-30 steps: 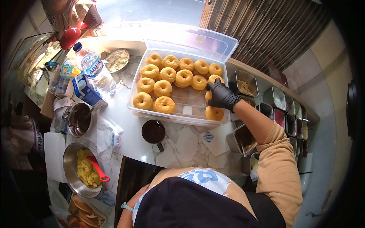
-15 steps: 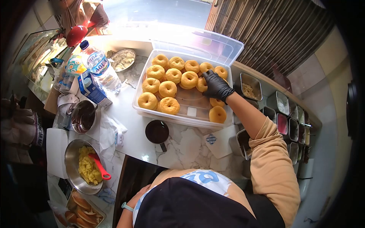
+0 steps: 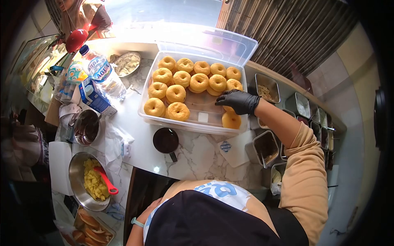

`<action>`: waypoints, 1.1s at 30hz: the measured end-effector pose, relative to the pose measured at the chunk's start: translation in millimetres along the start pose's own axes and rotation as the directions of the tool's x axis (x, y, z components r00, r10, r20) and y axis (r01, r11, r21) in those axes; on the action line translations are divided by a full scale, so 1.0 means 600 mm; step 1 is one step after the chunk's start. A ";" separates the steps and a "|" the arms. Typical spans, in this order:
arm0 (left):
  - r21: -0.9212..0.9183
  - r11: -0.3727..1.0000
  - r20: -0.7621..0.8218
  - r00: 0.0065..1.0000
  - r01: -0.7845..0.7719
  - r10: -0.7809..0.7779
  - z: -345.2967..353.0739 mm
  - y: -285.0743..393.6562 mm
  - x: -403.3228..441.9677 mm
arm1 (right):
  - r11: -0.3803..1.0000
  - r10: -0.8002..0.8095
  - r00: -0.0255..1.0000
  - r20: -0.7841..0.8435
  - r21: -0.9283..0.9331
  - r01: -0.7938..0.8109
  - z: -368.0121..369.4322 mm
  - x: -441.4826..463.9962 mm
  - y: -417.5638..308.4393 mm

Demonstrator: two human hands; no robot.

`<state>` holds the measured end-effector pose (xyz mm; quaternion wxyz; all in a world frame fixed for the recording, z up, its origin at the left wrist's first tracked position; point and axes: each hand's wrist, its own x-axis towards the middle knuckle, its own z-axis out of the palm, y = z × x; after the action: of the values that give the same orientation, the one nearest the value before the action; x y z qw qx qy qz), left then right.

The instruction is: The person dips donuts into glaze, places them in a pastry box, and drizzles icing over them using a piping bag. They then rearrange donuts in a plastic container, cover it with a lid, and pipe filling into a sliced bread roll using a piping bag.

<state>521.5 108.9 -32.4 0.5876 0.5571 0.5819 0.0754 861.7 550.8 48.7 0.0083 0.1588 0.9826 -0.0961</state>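
Observation:
My right hand (image 3: pixel 238 101), in a black glove, is over the right side of a clear plastic box (image 3: pixel 191 128). Its fingers stretch leftward above the ring doughnuts there, with no doughnut visible in them. A doughnut (image 3: pixel 231 119) lies just below the hand, and part of another is hidden under the palm. More golden doughnuts (image 3: pixel 199 83) sit stacked in rows at the back and left of the box. Low in the view, my bare left hand (image 3: pixel 152 208) lies flat against my waist, its fingertips partly hidden by my clothes.
A dark mug (image 3: pixel 166 140) stands in front of the box. Metal topping tins (image 3: pixel 266 148) line the right side. At left are a water bottle (image 3: pixel 102 74), a blue carton (image 3: pixel 93 97), a chocolate-smeared bowl (image 3: pixel 87 128) and a steel bowl (image 3: pixel 78 192) with a red-handled utensil (image 3: pixel 106 180).
My right hand has drawn back from the doughnuts in the back right rows, moving toward me. The doughnut it was touching now shows in full. My left hand stays at my waist.

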 end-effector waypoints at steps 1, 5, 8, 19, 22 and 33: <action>-0.017 1.000 0.001 1.000 0.023 -0.023 0.002 -0.005 0.001 | 0.995 0.002 1.000 0.008 -0.098 -0.001 0.012 -0.005 0.001; -0.013 1.000 0.007 1.000 -0.025 0.025 -0.003 0.005 0.001 | 0.927 -0.007 1.000 -0.018 -0.374 0.000 -0.002 -0.005 0.001; 0.030 0.996 -0.010 0.997 -0.081 0.082 0.005 -0.012 0.000 | 0.986 0.089 0.993 -0.081 -0.131 -0.099 -0.050 0.010 -0.003; -0.022 1.000 -0.015 1.000 -0.015 0.015 0.005 0.002 -0.005 | 0.763 0.302 0.883 0.358 0.465 -0.449 -0.013 0.054 -0.059; -0.023 1.000 -0.024 1.000 -0.018 0.018 0.011 -0.005 -0.003 | 0.862 0.248 0.776 0.581 0.234 -0.450 -0.042 0.013 -0.047; -0.345 0.935 -0.038 0.994 0.087 -0.107 0.013 0.016 -0.012 | 0.764 0.269 0.813 0.517 0.400 -0.507 -0.051 0.003 -0.002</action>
<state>530.7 103.1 -23.4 0.6619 0.4148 0.6030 0.1621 860.0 555.9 79.0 0.2014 0.3350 0.8354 -0.3864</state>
